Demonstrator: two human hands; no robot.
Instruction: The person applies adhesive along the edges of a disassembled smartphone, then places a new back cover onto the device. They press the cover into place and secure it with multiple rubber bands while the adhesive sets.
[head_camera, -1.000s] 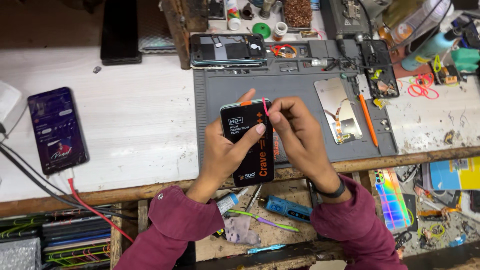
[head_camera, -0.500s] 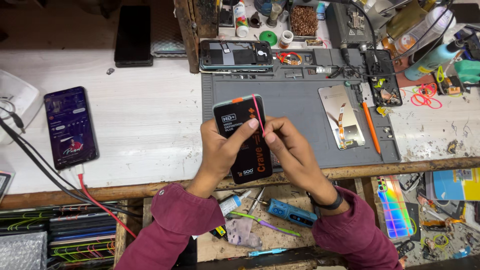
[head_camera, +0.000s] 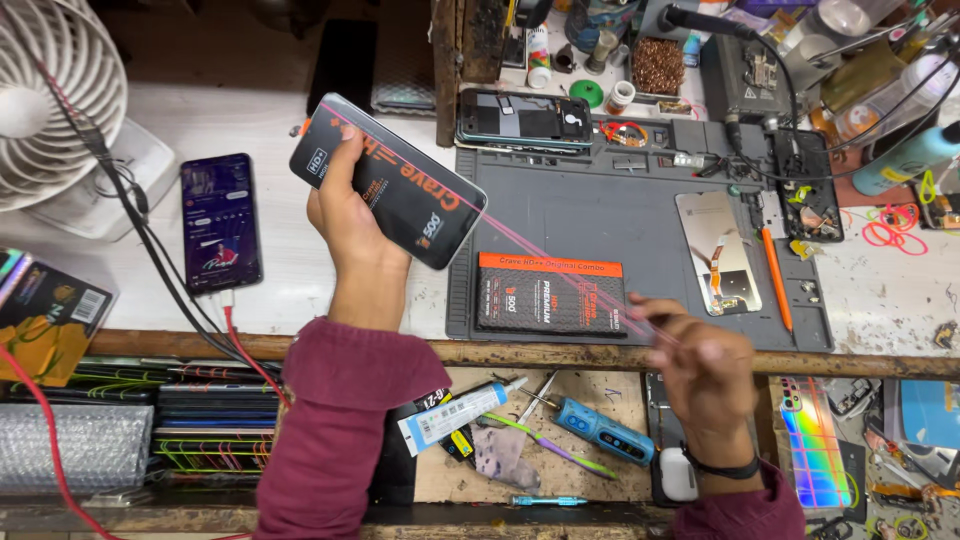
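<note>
While left hand grips glossy black box, right hand pulls thin strip.

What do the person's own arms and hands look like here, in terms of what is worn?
Both arms wear long maroon sleeves, bunched at the forearms. The left hand is bare, with no glove or ring visible. The right hand, motion-blurred, is also bare, with a thin black band at the wrist.

Black box with orange lettering, pink pull strip, black-and-orange box on grey mat, maroon sleeves, white tabletop.
</note>
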